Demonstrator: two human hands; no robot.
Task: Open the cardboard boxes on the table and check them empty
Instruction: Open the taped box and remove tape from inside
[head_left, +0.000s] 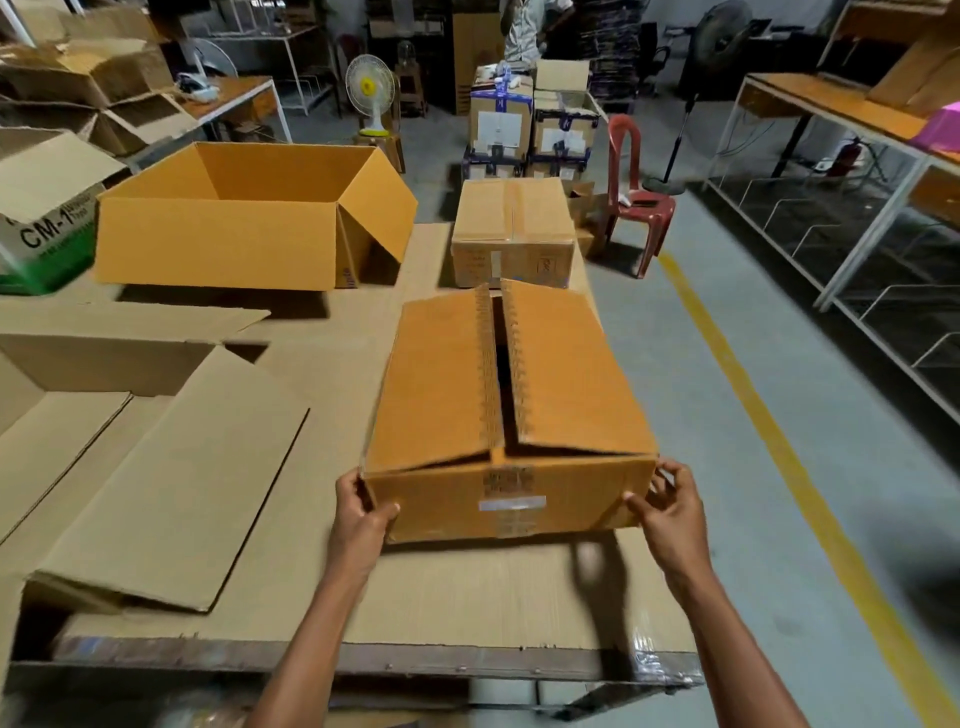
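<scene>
**Box square-on, seam running near-to-far**

Nearest cardboard box (511, 410) sits at near right of table (291, 613), straight ahead of both hands. Left hand (362, 512) grips its near-left corner, right hand (670, 512) its near-right corner; thumbs on the front face. Long axis & flap seam run away from the person, flaps only slightly parted. Both hands equally near; prob. each takes one flap, outward.

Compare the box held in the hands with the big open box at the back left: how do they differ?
The held box has top flaps folded down with a narrow gap; the big open box has flaps spread wide. The left hand and right hand grip the first; nothing touches the second. Both are orange-brown cardboard.
</scene>
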